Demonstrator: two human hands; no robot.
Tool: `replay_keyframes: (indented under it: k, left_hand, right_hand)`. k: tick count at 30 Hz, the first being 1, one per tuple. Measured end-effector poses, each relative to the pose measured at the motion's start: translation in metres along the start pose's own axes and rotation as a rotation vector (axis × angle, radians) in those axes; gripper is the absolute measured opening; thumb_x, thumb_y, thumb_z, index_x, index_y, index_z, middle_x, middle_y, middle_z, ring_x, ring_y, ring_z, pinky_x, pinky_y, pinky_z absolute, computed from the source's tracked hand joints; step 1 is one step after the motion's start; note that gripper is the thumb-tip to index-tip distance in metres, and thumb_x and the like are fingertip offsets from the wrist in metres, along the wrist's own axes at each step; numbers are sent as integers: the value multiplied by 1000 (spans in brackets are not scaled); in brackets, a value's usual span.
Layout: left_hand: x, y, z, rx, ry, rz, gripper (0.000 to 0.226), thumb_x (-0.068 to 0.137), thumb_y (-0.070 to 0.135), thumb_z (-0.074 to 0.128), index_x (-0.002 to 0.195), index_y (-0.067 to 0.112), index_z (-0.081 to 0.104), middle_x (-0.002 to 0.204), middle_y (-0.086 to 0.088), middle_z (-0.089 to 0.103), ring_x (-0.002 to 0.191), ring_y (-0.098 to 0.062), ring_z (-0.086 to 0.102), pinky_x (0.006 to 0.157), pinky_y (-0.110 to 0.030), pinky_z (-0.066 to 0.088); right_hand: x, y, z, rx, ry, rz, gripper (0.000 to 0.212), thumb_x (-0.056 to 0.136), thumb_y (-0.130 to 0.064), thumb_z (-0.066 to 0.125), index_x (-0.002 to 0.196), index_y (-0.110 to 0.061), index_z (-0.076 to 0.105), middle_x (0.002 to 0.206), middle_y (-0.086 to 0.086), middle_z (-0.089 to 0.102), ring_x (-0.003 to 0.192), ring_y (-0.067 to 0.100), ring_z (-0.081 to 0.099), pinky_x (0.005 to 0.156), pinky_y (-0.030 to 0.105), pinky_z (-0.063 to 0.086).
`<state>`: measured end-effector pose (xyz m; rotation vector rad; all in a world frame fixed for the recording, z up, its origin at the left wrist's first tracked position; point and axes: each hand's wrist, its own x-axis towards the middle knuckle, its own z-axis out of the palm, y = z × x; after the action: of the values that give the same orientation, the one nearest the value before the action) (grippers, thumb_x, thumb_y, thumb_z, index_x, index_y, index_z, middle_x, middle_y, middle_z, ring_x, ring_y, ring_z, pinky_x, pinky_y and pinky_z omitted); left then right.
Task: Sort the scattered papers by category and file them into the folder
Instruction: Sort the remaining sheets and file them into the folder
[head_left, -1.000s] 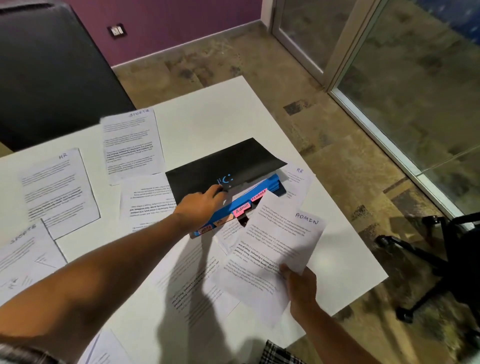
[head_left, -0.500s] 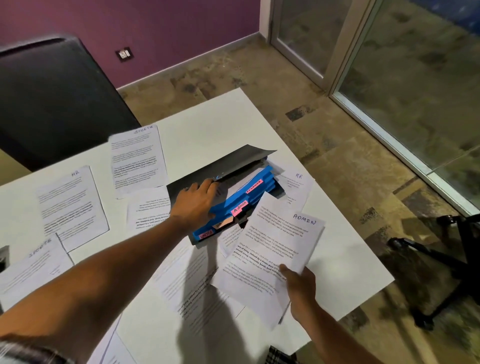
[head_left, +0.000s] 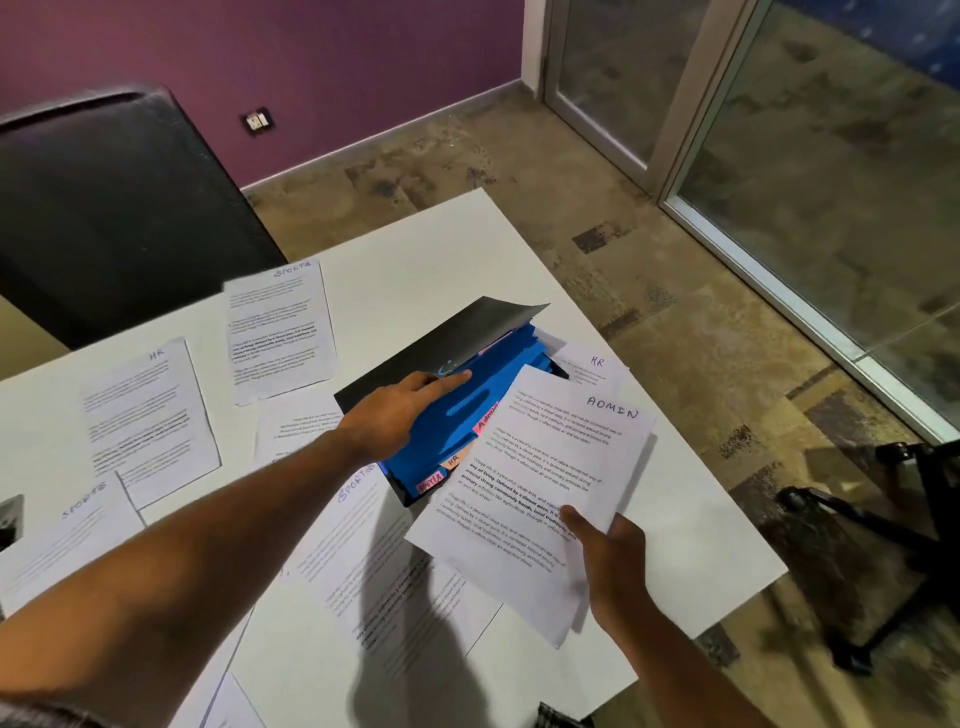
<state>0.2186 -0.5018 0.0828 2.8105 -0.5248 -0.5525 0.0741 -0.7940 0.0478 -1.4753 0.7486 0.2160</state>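
Observation:
A black-covered folder (head_left: 467, 332) with blue dividers (head_left: 452, 431) lies mid-table, its cover lifted at an angle. Tabs read Admin (head_left: 485, 421), HR (head_left: 453, 460) and Sports (head_left: 430, 483). My left hand (head_left: 389, 415) lies on the blue dividers, its fingers stretched out under the raised cover. My right hand (head_left: 613, 561) grips the lower edge of a printed sheet headed ADMIN (head_left: 545, 467), held just right of the folder and overlapping its tabs. Loose sheets lie around: SPORTS (head_left: 280, 327), HR (head_left: 150, 421), another HR (head_left: 592, 369) partly under the folder, and SPORTS (head_left: 363, 545) near me.
The white table (head_left: 701, 519) ends close to the right of my right hand. A black chair back (head_left: 119, 218) stands at the far left. A black wheeled base (head_left: 883, 545) sits on the floor at right, by a glass door (head_left: 779, 156). Another SPORTS sheet (head_left: 67, 535) lies at left.
The black cover has dropped from nearly upright to a low angle. My left hand slid onto the blue dividers, spreading them. The ADMIN sheet moved closer over the tabs.

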Motion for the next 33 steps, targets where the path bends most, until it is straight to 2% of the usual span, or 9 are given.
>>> replay_keyframes:
  k: [3, 6, 10, 14, 19, 22, 27, 30, 33]
  left_hand:
    - [0, -4, -1, -41, 32, 18, 99, 81, -15, 40, 147, 57, 20, 151, 5, 33, 114, -27, 56, 82, -40, 57]
    - [3, -8, -4, -45, 54, -27, 94, 76, -16, 42, 149, 43, 31, 153, 7, 34, 120, -29, 55, 87, -41, 55]
    - [3, -6, -12, -72, 81, -81, 89, 78, -15, 40, 150, 37, 34, 153, 8, 38, 123, -25, 52, 93, -36, 51]
    - [5, -3, -13, -68, 118, -62, 83, 82, -15, 42, 150, 32, 37, 152, 3, 43, 121, -28, 55, 90, -35, 50]
    - [5, 7, -18, -39, 154, -44, 72, 89, -9, 49, 152, 24, 37, 153, -4, 44, 123, -31, 55, 94, -35, 46]
    - [8, 12, -20, -20, 158, -82, 72, 90, -7, 48, 153, 26, 35, 152, -4, 45, 123, -31, 55, 93, -33, 44]
    - [7, 15, -17, -69, 141, -57, 69, 90, -4, 46, 152, 26, 38, 152, -5, 46, 130, -31, 51, 102, -41, 46]
    - [7, 16, -15, -65, 156, -47, 69, 88, -6, 45, 151, 25, 40, 150, -4, 49, 128, -29, 53, 100, -35, 44]
    - [6, 21, -19, -84, 126, -57, 62, 89, 18, 39, 150, 27, 40, 147, -3, 52, 126, -27, 55, 95, -28, 45]
  right_hand:
    - [-1, -18, 8, -10, -33, -57, 28, 87, -11, 79, 114, -15, 72, 102, -4, 79, 86, 13, 76, 65, 21, 60]
    - [8, -32, 23, -29, -16, -5, 31, 87, -9, 79, 117, -11, 71, 106, 2, 77, 88, 18, 75, 70, 28, 61]
    - [27, -55, 42, -74, 48, 35, 27, 86, -9, 79, 112, -9, 71, 105, 5, 75, 84, 18, 72, 65, 28, 60]
    - [48, -75, 67, -170, 124, 10, 34, 86, -13, 80, 118, -5, 71, 113, 9, 74, 95, 27, 72, 84, 40, 62]
    - [60, -92, 102, -252, 137, -78, 28, 90, -7, 71, 117, 0, 71, 118, 16, 73, 104, 30, 71, 76, 22, 49]
    - [61, -92, 120, -273, 140, -85, 26, 93, -8, 68, 118, 0, 70, 121, 15, 72, 108, 31, 70, 77, 21, 46]
    - [60, -79, 150, -238, 136, -85, 24, 95, -8, 67, 118, -4, 69, 119, 13, 72, 106, 29, 71, 77, 24, 50]
    - [63, -75, 166, -209, 147, -56, 23, 94, -9, 68, 117, -4, 68, 118, 14, 73, 104, 29, 71, 82, 31, 55]
    - [67, -75, 181, -215, 165, 25, 28, 93, -10, 70, 119, -2, 65, 118, 17, 71, 106, 32, 70, 86, 40, 59]
